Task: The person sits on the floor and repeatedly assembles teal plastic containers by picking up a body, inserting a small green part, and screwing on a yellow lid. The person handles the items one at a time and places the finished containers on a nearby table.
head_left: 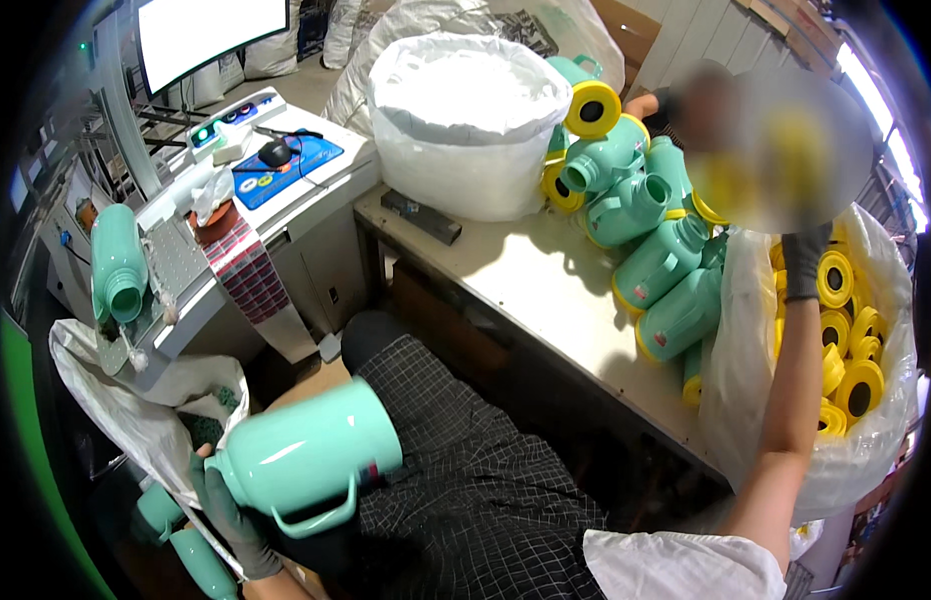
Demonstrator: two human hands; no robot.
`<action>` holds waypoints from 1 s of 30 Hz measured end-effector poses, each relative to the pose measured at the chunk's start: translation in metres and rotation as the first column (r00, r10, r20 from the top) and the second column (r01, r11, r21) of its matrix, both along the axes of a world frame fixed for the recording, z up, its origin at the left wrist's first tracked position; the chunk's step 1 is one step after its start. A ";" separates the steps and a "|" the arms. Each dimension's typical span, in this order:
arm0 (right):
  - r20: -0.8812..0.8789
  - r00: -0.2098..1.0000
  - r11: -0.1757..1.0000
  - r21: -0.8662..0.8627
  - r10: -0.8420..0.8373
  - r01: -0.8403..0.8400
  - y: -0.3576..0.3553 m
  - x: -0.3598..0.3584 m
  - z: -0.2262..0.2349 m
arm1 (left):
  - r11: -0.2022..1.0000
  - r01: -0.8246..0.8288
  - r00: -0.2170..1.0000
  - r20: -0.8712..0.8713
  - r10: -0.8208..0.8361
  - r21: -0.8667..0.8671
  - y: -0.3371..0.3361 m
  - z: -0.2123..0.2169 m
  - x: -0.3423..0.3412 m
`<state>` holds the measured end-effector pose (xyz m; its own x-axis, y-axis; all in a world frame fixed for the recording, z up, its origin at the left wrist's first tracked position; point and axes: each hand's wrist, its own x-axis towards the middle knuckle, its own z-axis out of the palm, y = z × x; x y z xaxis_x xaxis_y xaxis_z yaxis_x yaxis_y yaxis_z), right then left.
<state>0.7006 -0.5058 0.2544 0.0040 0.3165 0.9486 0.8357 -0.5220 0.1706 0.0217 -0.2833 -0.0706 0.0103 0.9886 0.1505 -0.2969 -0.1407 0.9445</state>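
Note:
My left hand (pixel 231 515), in a grey glove, grips a mint-green plastic jug body (pixel 311 450) by its narrower end. The jug lies on its side above my lap, its handle toward me and its wide end to the right. My right hand (pixel 808 262), in a dark glove, is raised at the far side of a clear plastic bag (pixel 743 340) full of yellow round parts (pixel 836 280) with dark centres. A blurred patch covers its fingers, so I cannot see what they hold.
Mint-green jugs with yellow bases (pixel 661 265) are heaped on the table (pixel 516 265). A white lined bin (pixel 456 165) stands behind. Left are a desk with a mouse (pixel 275 153), a roll of labels (pixel 251 270) and another jug (pixel 119 265). Another person's arm (pixel 643 105) shows beyond the heap.

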 end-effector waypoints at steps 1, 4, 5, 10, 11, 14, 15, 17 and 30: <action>-0.255 0.956 0.987 -0.038 0.144 -0.159 0.031 -0.027 -0.015 | 0.998 -0.061 0.998 0.011 0.061 -0.003 -0.002 -0.009 0.003; -0.867 0.387 0.821 0.043 0.315 -0.570 0.120 -0.114 -0.062 | 0.976 -0.156 0.959 -0.212 0.187 0.155 -0.009 -0.039 0.005; -0.899 0.019 0.660 0.306 0.437 -0.686 0.158 -0.139 -0.099 | 0.987 -0.106 0.974 -0.188 0.128 0.123 -0.014 -0.044 0.005; -0.901 0.039 0.533 0.220 0.432 -0.817 0.196 -0.234 -0.238 | 0.981 -0.183 0.982 -0.056 0.179 -0.062 -0.043 -0.093 0.027; -0.871 0.036 0.464 0.226 0.489 -0.856 0.199 -0.257 -0.244 | 0.965 -0.099 0.972 0.186 0.146 -0.245 -0.044 -0.096 0.024; -0.810 0.003 0.195 0.138 0.586 -0.971 0.200 -0.302 -0.249 | 0.949 -0.143 0.958 0.203 0.205 -0.282 -0.055 -0.070 0.050; -0.828 -0.007 0.161 0.117 0.561 -0.980 0.194 -0.308 -0.257 | 0.936 -0.128 0.936 0.271 0.223 -0.328 -0.053 -0.068 0.052; -0.785 -0.042 0.066 0.105 0.618 -0.992 0.195 -0.303 -0.266 | 0.905 -0.041 0.912 0.354 0.207 -0.423 -0.058 -0.063 0.051; -0.864 -0.131 0.083 0.195 0.486 -0.977 0.169 -0.282 -0.277 | 0.760 -0.094 0.852 0.343 0.396 -0.644 -0.064 -0.039 0.089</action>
<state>0.4191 -0.3367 -0.0228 -0.1522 0.8532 0.4988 0.4290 0.5117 -0.7444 0.1104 -0.3474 -0.1100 -0.1613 0.8326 -0.5299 -0.7266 0.2631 0.6346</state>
